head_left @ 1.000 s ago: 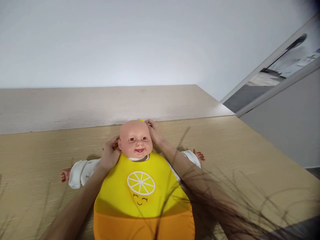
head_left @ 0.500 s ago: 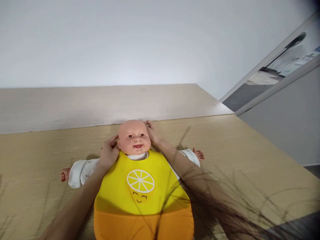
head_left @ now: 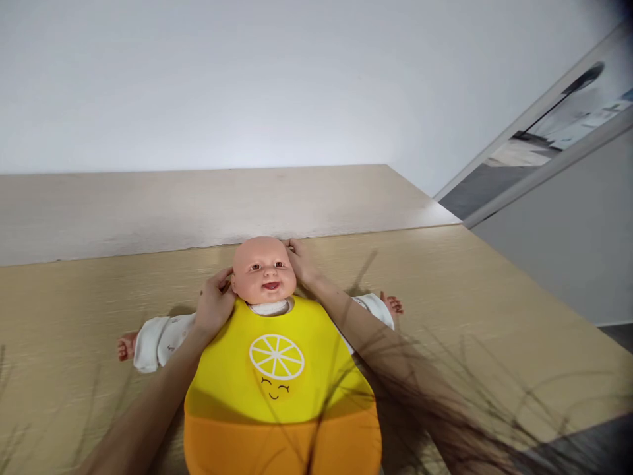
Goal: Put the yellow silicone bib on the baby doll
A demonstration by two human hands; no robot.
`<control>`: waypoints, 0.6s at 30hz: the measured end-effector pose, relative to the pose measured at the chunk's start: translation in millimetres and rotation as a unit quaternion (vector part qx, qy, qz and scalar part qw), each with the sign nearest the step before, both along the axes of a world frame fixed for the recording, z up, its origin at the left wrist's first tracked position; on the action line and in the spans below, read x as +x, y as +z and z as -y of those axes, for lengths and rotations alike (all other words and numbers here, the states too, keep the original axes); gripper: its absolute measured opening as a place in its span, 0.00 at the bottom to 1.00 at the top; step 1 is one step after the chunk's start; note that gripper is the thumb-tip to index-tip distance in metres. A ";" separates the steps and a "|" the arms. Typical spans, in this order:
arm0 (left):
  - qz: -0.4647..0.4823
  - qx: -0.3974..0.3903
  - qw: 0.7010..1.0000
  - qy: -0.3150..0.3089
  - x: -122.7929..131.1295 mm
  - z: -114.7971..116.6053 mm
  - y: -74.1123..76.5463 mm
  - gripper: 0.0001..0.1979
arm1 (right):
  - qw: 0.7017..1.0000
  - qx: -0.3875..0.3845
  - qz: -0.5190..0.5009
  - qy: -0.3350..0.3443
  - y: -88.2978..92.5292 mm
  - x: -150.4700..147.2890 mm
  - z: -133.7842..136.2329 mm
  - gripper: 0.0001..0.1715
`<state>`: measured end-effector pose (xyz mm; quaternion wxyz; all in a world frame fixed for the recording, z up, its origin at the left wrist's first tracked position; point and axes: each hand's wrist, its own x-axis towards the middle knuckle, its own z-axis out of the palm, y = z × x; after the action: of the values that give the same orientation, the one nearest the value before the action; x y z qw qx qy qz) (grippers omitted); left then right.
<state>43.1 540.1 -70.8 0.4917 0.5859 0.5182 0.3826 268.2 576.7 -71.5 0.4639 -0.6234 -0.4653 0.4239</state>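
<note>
Working apparently at the bib (head_left: 277,396) below the doll's head (head_left: 264,254), the left hand (head_left: 214,309) and right hand (head_left: 302,265) curl at either side of it, grip hidden, cannot tell; next move probably calls for fastening behind it by feel.

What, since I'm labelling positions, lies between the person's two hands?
In the head view, the doll's head lies between the left hand and the right hand; what they hold, if anything, is hidden.

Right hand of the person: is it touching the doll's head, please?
Cannot tell: the head view shows the right hand beside the doll's head, its fingertips out of sight, so neither contact nor gap is plain.
</note>
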 end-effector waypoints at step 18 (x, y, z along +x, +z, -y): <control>-0.077 0.035 0.996 -0.013 0.1 1.5 3.9 0.19 | 0.998 -0.025 0.054 0.000 8.3 -2.3 1.6 0.08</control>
<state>43.2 538.6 -66.9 0.4342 0.6373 0.5330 0.3481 265.9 575.2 -63.3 0.4220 -0.6569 -0.4789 0.4014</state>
